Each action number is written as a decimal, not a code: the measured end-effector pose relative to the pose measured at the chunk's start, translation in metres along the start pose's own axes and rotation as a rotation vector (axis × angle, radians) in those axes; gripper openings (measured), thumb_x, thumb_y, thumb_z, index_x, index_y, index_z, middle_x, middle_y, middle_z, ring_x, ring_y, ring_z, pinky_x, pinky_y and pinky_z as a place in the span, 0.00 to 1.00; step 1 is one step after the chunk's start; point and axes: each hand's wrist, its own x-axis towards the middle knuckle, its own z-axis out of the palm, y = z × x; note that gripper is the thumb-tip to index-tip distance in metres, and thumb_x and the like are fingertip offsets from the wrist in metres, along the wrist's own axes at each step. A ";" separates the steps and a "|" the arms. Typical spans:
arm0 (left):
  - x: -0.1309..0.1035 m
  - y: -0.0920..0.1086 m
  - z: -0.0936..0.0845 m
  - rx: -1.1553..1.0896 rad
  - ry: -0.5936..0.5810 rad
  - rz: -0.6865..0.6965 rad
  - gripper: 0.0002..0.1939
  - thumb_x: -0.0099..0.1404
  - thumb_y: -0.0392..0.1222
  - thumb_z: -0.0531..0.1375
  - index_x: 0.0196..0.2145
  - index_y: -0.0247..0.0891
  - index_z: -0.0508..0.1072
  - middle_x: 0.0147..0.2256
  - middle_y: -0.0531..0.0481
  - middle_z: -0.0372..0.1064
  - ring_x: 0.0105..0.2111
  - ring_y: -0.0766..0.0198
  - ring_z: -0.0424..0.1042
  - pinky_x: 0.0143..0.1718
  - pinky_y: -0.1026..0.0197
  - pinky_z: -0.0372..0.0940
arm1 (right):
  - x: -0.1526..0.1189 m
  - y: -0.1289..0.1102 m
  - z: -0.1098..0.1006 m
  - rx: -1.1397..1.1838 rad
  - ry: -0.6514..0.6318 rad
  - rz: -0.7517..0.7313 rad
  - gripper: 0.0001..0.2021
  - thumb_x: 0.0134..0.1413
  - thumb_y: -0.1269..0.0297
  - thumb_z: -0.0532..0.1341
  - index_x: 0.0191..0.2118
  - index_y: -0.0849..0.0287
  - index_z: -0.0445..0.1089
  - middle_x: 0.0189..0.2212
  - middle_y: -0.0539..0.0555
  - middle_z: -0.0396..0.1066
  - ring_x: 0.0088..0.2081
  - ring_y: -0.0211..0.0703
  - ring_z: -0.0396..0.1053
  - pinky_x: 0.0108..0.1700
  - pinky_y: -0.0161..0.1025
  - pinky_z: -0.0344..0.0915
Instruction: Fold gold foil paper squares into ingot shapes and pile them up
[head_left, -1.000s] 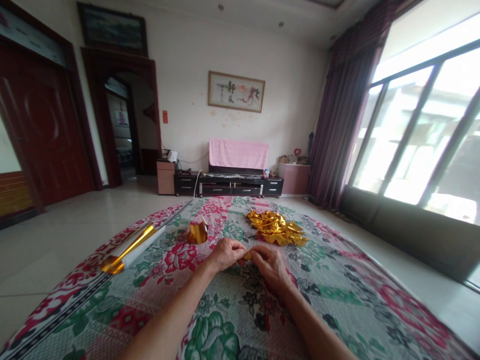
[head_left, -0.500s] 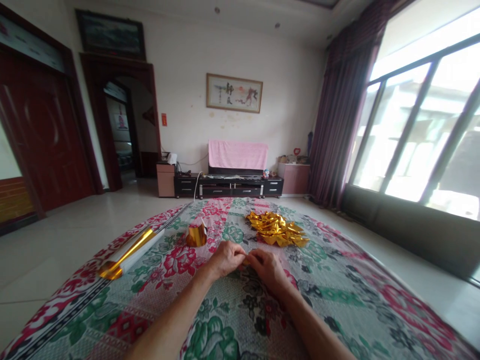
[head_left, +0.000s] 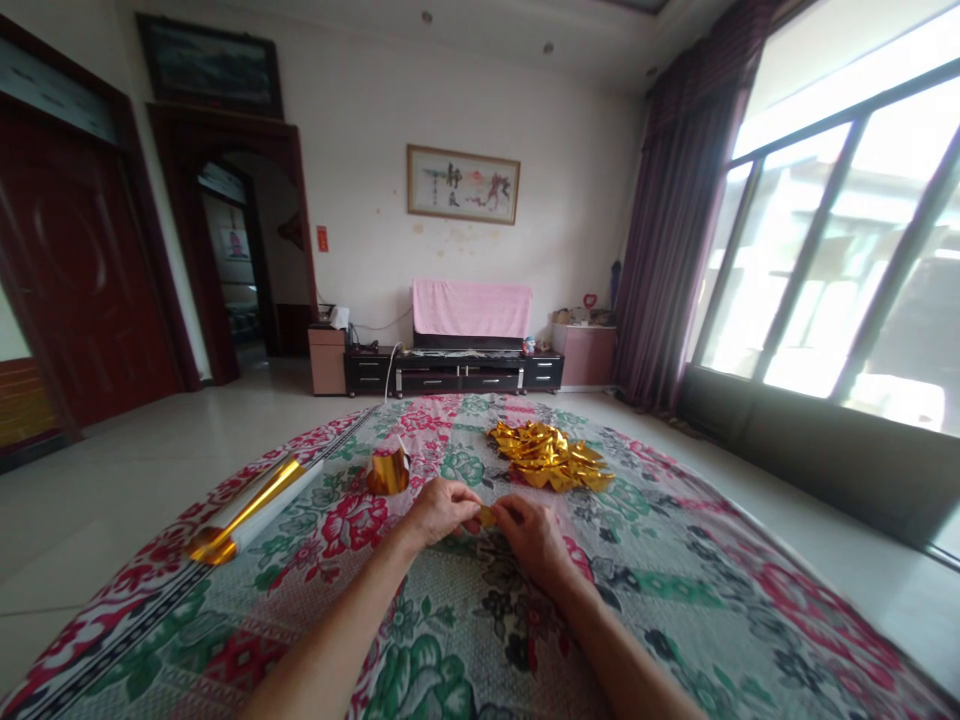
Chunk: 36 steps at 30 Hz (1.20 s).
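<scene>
A small piece of gold foil paper [head_left: 487, 517] is pinched between my two hands, above the flowered cloth [head_left: 420, 660]. My left hand [head_left: 444, 512] is closed on its left side, thumb and fingertips together. My right hand [head_left: 529, 530] is closed on the right side of the same piece. Most of the piece is hidden by my fingers. Just beyond my right hand lies a heap of folded gold foil pieces [head_left: 551, 457]. A curled strip of gold foil [head_left: 388, 472] stands beyond my left hand.
To the left, a partly unrolled sheet of gold foil [head_left: 244, 515] lies near the cloth's edge. Past the cloth stands a low black cabinet [head_left: 442, 380] with a pink towel [head_left: 472, 307] above it. A large window [head_left: 817, 270] is at right.
My hands have moved slightly apart, and more of the gold foil shows between them. The whole view has shifted a little; the heap and the foil sheet lie as before.
</scene>
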 end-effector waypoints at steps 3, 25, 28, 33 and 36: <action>-0.004 0.007 -0.002 0.003 0.006 0.030 0.13 0.51 0.42 0.56 0.31 0.32 0.75 0.22 0.47 0.73 0.22 0.63 0.71 0.21 0.67 0.62 | 0.000 -0.002 -0.003 0.056 -0.056 -0.007 0.13 0.54 0.61 0.53 0.28 0.61 0.72 0.22 0.50 0.70 0.25 0.36 0.64 0.27 0.30 0.55; -0.011 0.020 0.009 -0.213 -0.040 -0.009 0.17 0.50 0.46 0.61 0.34 0.30 0.73 0.24 0.49 0.71 0.22 0.67 0.68 0.19 0.69 0.57 | 0.003 -0.012 -0.007 0.135 0.011 0.081 0.19 0.54 0.55 0.51 0.22 0.63 0.70 0.18 0.49 0.64 0.23 0.35 0.58 0.25 0.31 0.53; -0.010 0.016 0.006 -0.212 -0.060 -0.016 0.16 0.50 0.45 0.61 0.33 0.30 0.74 0.24 0.50 0.70 0.21 0.67 0.68 0.19 0.68 0.58 | 0.002 -0.014 -0.008 0.148 -0.036 0.083 0.19 0.54 0.54 0.51 0.23 0.63 0.69 0.18 0.49 0.62 0.23 0.35 0.57 0.25 0.30 0.52; -0.010 0.008 0.001 -0.158 -0.095 -0.022 0.10 0.50 0.41 0.59 0.29 0.31 0.74 0.19 0.52 0.69 0.19 0.69 0.67 0.19 0.69 0.58 | 0.002 -0.013 -0.011 0.201 -0.177 0.054 0.19 0.56 0.56 0.49 0.22 0.62 0.67 0.19 0.48 0.60 0.23 0.34 0.57 0.25 0.30 0.52; -0.012 0.008 -0.001 -0.130 -0.151 -0.033 0.10 0.49 0.39 0.59 0.29 0.31 0.75 0.18 0.52 0.69 0.18 0.70 0.66 0.19 0.69 0.58 | 0.003 -0.013 -0.012 0.245 -0.197 0.057 0.18 0.55 0.57 0.50 0.23 0.62 0.68 0.19 0.47 0.61 0.24 0.34 0.57 0.26 0.30 0.52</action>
